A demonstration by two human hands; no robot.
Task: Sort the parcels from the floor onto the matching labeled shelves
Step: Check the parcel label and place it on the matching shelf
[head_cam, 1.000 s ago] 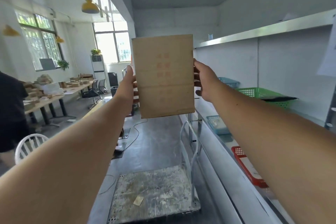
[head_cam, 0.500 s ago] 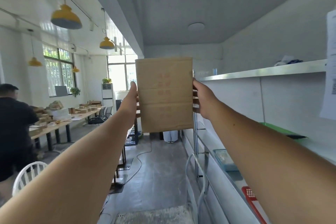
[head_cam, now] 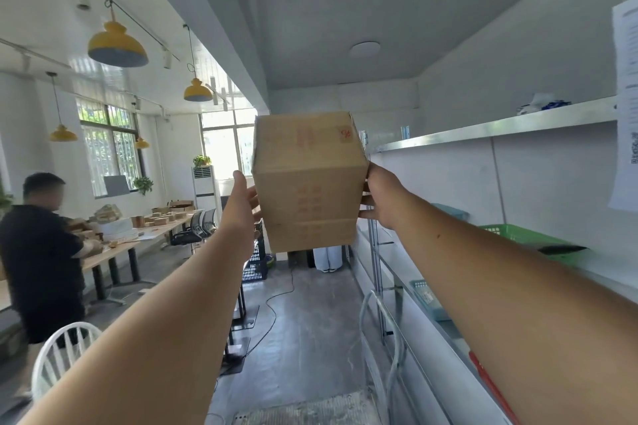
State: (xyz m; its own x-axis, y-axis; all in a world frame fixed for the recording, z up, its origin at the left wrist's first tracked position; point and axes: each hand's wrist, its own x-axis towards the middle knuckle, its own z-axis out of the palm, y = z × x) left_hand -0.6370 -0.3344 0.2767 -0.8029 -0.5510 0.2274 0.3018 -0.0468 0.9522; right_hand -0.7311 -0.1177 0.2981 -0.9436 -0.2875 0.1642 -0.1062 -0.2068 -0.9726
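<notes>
A brown cardboard parcel (head_cam: 309,183) with faded red print is held up at arm's length in the middle of the view. My left hand (head_cam: 241,205) presses its left side and my right hand (head_cam: 381,198) presses its right side. The parcel is tipped so that both its front and a second face with a red stamp show. White metal shelves (head_cam: 490,129) run along the right wall, level with the parcel's upper half. A printed paper sheet (head_cam: 626,107) hangs on the shelf frame at far right.
A green basket (head_cam: 524,235) and a blue basket (head_cam: 428,297) sit on lower shelves; a red basket edge (head_cam: 490,386) shows below. A trolley handle (head_cam: 379,331) stands before me. A person in black (head_cam: 41,252) works at a table at left, by a white chair (head_cam: 58,355).
I have raised the parcel and tipped it, so a second face now shows. My view has lifted from the trolley deck toward the ceiling and upper shelf.
</notes>
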